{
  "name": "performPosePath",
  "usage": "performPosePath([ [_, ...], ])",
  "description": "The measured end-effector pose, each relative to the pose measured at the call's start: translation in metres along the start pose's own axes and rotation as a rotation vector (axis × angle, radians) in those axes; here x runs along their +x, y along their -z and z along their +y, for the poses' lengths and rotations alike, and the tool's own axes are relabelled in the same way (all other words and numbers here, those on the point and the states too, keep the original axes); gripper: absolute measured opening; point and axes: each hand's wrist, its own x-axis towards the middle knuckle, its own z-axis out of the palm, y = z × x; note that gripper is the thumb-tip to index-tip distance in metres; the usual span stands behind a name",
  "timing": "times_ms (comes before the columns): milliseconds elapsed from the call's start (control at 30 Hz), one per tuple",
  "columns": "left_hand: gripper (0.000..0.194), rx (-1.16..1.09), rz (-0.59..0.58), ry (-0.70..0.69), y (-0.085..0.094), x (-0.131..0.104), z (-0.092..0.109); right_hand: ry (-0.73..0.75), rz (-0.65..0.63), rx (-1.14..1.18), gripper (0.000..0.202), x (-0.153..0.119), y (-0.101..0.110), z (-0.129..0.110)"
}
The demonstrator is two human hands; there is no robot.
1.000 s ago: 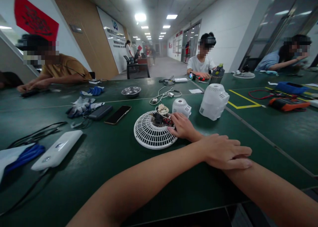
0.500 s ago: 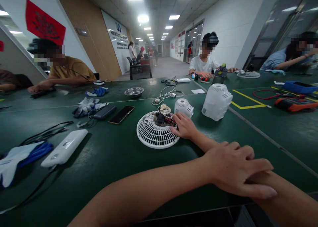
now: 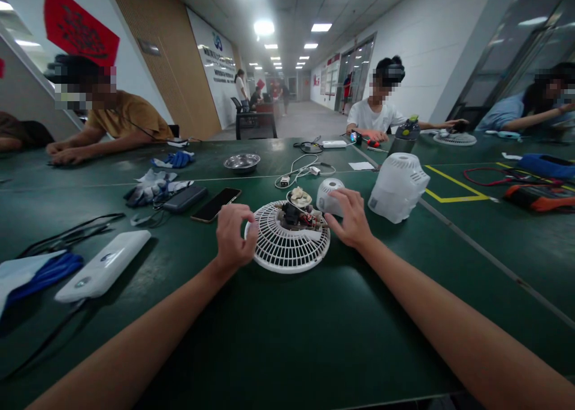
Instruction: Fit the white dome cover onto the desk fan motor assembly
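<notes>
A round white fan grille (image 3: 291, 257) lies flat on the green table, with an exposed motor assembly (image 3: 296, 215) and red wiring on top of it. My left hand (image 3: 236, 233) is at the grille's left rim, fingers curled and thumb over the edge. To the right of the motor, my right hand (image 3: 353, 221) hovers with fingers apart, holding nothing. Its fingertips partly cover a small white motor cover (image 3: 329, 194) standing behind. Farther right stands a larger translucent white housing (image 3: 398, 188).
To the left lie a phone (image 3: 216, 205), a dark power bank (image 3: 185, 199), a white device (image 3: 105, 266) and gloves (image 3: 150, 188). Behind the grille are a metal bowl (image 3: 242, 163) and a white cable (image 3: 294, 173). Co-workers sit across the table; a multimeter (image 3: 539, 199) lies right.
My left hand has left my right forearm and moved to the grille's left rim. My right hand has drawn slightly right, off the motor, and its fingers have spread.
</notes>
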Motion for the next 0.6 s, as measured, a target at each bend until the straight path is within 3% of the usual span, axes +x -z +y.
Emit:
performPosePath([
  [100,0.020,0.009,-0.025,0.311,-0.006,0.003,-0.026,-0.211,0.094,-0.090,0.065,0.003,-0.004,0.021],
  [267,0.039,-0.164,-0.367,0.609,-0.016,0.005,-0.037,-0.412,-0.069,0.066,0.083,0.002,-0.016,0.049],
  [333,0.042,-0.225,-0.429,0.633,-0.016,0.005,-0.036,-0.489,-0.121,0.139,0.083,0.002,-0.018,0.053],
  [400,0.044,-0.244,-0.449,0.624,-0.015,0.004,-0.035,-0.619,-0.070,0.271,0.079,0.004,-0.016,0.052],
  [500,0.044,-0.254,-0.452,0.580,-0.013,0.004,-0.034,-0.836,0.060,0.730,0.060,0.009,-0.013,0.038],
  [600,0.043,-0.266,-0.457,0.529,-0.012,0.004,-0.031,-0.843,0.075,1.086,0.048,0.011,-0.009,0.014],
])
